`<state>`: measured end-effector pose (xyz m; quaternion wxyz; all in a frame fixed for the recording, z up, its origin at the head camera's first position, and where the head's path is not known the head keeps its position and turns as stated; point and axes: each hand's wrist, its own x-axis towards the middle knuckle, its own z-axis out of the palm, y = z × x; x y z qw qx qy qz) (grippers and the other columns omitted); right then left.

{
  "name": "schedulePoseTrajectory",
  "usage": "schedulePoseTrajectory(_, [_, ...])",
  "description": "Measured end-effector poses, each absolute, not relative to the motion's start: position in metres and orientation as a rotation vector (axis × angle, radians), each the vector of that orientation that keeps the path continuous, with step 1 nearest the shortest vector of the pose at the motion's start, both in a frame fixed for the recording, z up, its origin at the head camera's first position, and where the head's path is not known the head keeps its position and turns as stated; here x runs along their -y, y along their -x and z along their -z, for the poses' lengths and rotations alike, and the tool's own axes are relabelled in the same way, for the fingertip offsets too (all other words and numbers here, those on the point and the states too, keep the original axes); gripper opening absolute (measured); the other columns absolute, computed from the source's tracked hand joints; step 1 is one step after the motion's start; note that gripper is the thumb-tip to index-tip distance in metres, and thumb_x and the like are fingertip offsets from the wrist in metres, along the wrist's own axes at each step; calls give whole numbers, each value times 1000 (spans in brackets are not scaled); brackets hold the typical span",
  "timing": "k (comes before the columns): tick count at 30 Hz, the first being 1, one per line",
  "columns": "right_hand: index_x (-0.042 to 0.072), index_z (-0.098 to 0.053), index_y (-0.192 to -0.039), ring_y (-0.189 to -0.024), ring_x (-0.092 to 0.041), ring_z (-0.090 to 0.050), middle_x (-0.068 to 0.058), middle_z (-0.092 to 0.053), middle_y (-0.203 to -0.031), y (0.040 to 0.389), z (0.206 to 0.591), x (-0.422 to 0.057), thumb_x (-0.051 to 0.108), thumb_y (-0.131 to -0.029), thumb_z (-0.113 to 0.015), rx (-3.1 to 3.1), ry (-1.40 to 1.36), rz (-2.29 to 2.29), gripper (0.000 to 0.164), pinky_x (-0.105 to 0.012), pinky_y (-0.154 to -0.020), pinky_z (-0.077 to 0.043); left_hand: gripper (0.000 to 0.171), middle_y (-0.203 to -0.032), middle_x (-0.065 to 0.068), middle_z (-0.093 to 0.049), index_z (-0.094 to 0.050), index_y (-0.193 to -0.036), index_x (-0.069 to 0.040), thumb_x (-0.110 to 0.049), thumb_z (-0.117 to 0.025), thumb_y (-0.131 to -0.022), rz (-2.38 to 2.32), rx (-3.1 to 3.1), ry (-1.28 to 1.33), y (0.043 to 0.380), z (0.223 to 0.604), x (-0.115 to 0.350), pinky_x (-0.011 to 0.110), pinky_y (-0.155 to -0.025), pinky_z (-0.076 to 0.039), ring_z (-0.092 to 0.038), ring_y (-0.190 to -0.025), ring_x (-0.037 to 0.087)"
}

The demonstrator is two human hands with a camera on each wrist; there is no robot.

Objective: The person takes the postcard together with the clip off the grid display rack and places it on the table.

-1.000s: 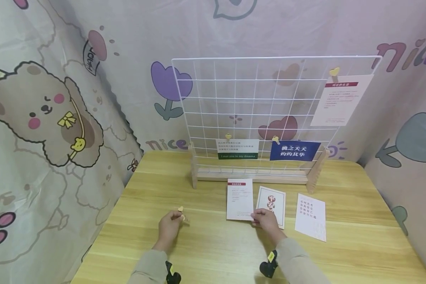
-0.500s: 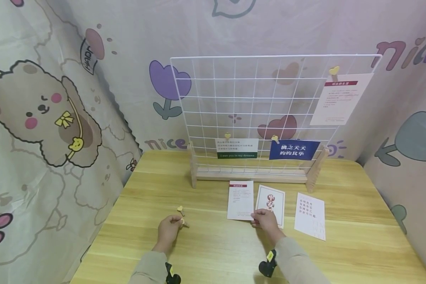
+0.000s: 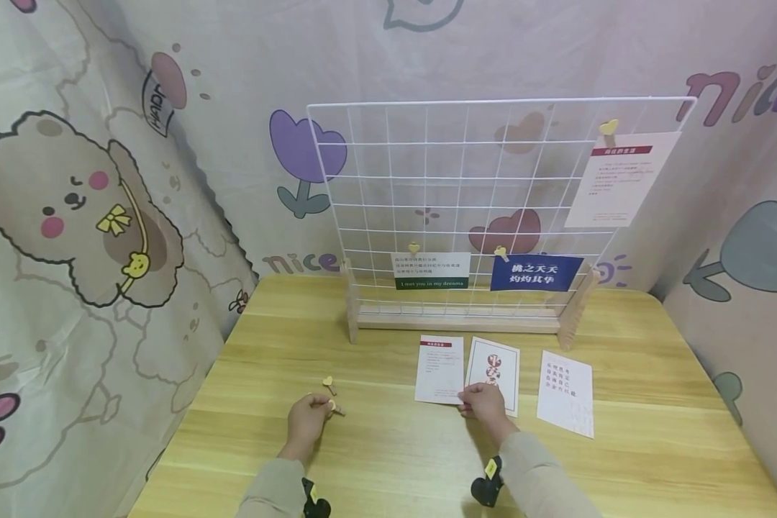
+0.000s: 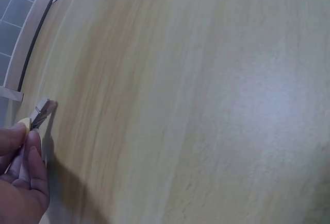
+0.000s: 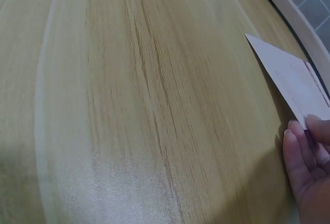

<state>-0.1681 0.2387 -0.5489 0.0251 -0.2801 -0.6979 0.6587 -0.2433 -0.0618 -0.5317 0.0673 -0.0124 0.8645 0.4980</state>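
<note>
My left hand point(image 3: 307, 421) pinches a small wooden clothespin point(image 4: 42, 112) with a yellow heart on it, just above the tabletop. Close by on the table, a second heart clothespin point(image 3: 328, 382) lies apart from my fingertips. Between thumb and fingers, my right hand point(image 3: 488, 406) holds the lower right corner of a white card point(image 3: 439, 370) with a red heading. In the right wrist view this card point(image 5: 291, 74) tilts, one edge off the wood. Under my right hand, a white card with red lettering point(image 3: 501, 360) is partly covered.
Behind the cards stands a white wire grid point(image 3: 427, 158) on a wooden base point(image 3: 460, 324). Clipped to it are a green-and-white card point(image 3: 432, 271), a blue card point(image 3: 536, 273) and a white card point(image 3: 621, 180). Another white card point(image 3: 565, 393) lies at the right.
The far edge of the red-headed card has come down toward me. My left hand has shifted slightly nearer with its clothespin, away from the second one.
</note>
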Motion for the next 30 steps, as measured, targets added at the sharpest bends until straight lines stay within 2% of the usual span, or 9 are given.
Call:
schedulePoseTrajectory(8, [-13,-56,-81,-51,-13,-56,-11,-60,-65,171,551,-237,-5,-75,-57,2265,895,-1903,10,-27,-51,-50,11,-75,8,-60,-59,-86,7,1,-58,-78,-1459,-2607,32,246,530,63,28,-61,-47,-57,-67,16])
schedulePoseTrajectory(30, [-12,-59,-80,-51,-13,-56,-10,-60,-62,172,550,-239,-4,-76,-55,2322,951,-1849,10,-27,-51,-50,11,-81,13,-61,-61,-86,6,-1,-58,-78,-1294,-2688,31,250,521,65,33,-63,-45,-55,-77,26])
